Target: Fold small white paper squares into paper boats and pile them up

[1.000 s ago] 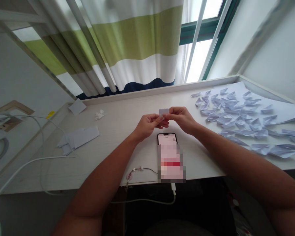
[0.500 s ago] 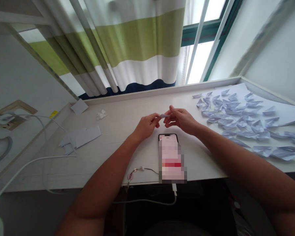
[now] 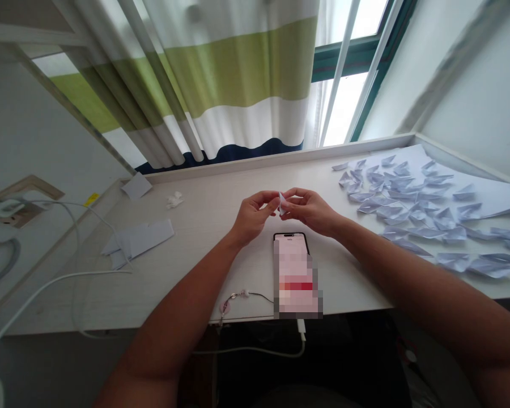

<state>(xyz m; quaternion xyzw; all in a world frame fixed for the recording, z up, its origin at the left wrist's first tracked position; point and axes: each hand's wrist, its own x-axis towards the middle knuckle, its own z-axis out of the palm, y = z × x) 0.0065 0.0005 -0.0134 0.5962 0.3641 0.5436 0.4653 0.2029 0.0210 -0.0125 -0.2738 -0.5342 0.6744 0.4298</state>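
Note:
A small piece of white paper [image 3: 281, 202] is pinched between my left hand [image 3: 254, 215] and my right hand [image 3: 309, 208], a little above the white desk [image 3: 204, 255]. Both hands have their fingertips closed on it, and most of the paper is hidden by the fingers. Just below the hands a phone [image 3: 295, 272] lies flat on the desk with its screen lit. To the right, several small folded paper shapes [image 3: 408, 207] are spread over the desk and over a large white sheet [image 3: 488, 195].
Cut white paper strips [image 3: 138, 241] lie at the left, with a square sheet [image 3: 136, 185] and a crumpled scrap [image 3: 173, 199] further back. White cables [image 3: 59, 277] trail over the left end. A striped curtain [image 3: 221, 79] hangs behind the desk's raised back edge.
The paper piece, first held upright and flat between the fingers, has been folded smaller. Both hands have stayed in the same spot above the phone.

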